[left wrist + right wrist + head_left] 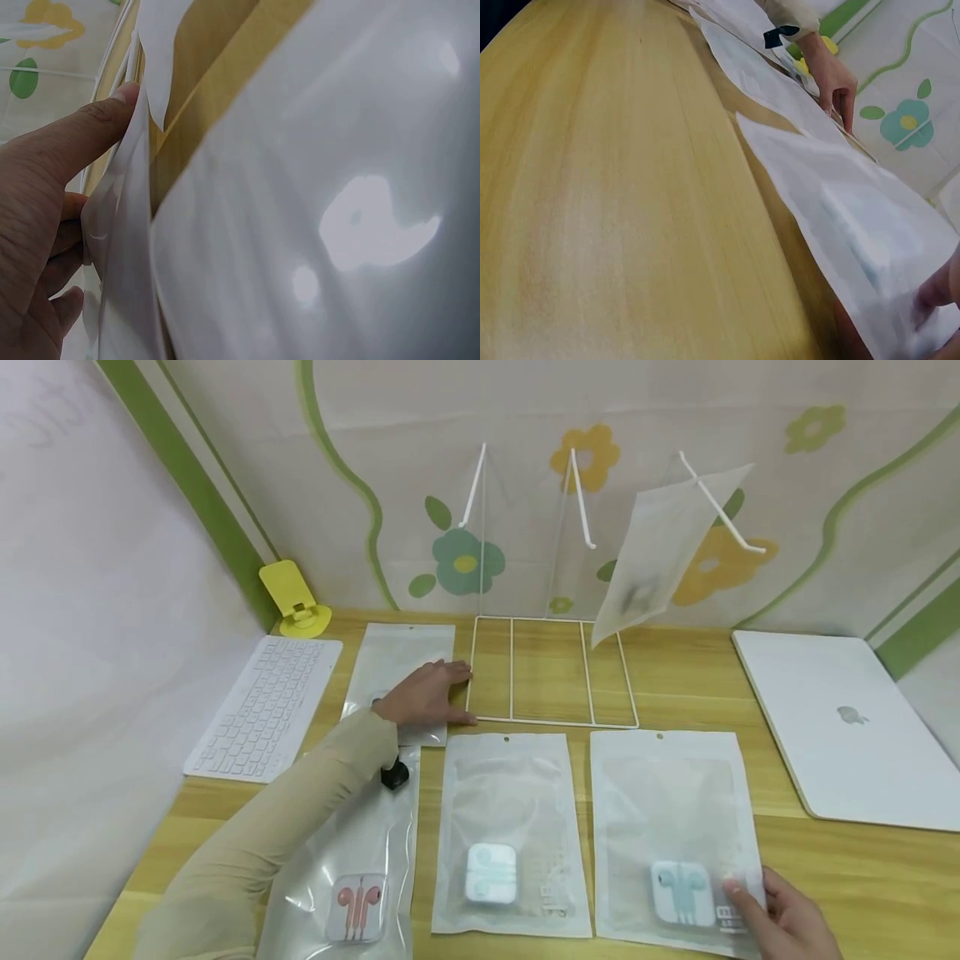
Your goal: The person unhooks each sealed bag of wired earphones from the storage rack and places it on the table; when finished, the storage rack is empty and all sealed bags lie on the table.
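My right hand [795,922] pinches the lower right edge of a translucent packaging bag [660,793], thumb on top; it contains boxed light-blue earphones [682,893]. My left hand [427,693] reaches to the left side of a white wire display rack [555,723], thumb and fingers spread and touching its base. In the left wrist view that hand's thumb [97,120] lies along a bag edge beside the wire. Beneath the left hand lies another bag [405,652]. A bag with pale-green earphones [491,874] lies in the middle, and one with pink earphones [358,906] at left.
From the rack's right hook [723,514] hangs another bag [652,552]; its left hook [472,485] and middle hook [581,502] hold nothing. A white keyboard [262,710] and yellow phone stand [295,597] are at left, a closed laptop [847,727] at right.
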`<state>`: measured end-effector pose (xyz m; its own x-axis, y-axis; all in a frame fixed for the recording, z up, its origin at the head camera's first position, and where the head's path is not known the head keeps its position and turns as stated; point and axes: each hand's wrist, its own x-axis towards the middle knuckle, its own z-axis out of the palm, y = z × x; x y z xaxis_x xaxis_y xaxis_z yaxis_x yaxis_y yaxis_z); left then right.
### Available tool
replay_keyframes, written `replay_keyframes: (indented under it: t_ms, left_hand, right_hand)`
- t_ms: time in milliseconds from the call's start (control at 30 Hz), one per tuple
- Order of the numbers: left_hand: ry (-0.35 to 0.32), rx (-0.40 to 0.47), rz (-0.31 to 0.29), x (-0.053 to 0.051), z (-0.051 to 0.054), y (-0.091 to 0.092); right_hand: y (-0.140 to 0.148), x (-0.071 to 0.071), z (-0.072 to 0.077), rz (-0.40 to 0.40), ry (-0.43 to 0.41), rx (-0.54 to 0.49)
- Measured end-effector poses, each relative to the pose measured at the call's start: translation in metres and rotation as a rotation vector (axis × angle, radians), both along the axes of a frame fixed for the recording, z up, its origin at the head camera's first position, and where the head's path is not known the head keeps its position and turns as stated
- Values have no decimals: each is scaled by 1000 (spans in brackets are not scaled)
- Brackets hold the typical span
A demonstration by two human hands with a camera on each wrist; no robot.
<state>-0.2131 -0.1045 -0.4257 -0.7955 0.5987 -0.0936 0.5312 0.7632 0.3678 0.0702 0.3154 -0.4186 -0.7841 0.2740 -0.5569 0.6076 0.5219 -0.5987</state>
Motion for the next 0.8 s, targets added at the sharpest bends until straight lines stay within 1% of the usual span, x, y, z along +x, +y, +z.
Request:
replay_keyframes:
  t_ms: [300, 533, 667, 733, 800]
  left_hand:
    - [-21, -11, 19, 1, 1, 0]
    - [-15, -4, 10, 0, 2, 2]
    - [-18, -3, 9, 1, 2, 2]
    - [-18, -5, 16, 1, 1, 1]
    - [-18, -7, 22, 1, 0, 0]
  right_hand:
    - [3, -5, -5, 73, -44, 127]
    - [2, -4, -2, 107, -3, 227]
    - [6, -4, -6, 115, -6, 285]
    - [7, -4, -6, 142, -10, 320]
    - [7, -5, -6, 189, -17, 348]
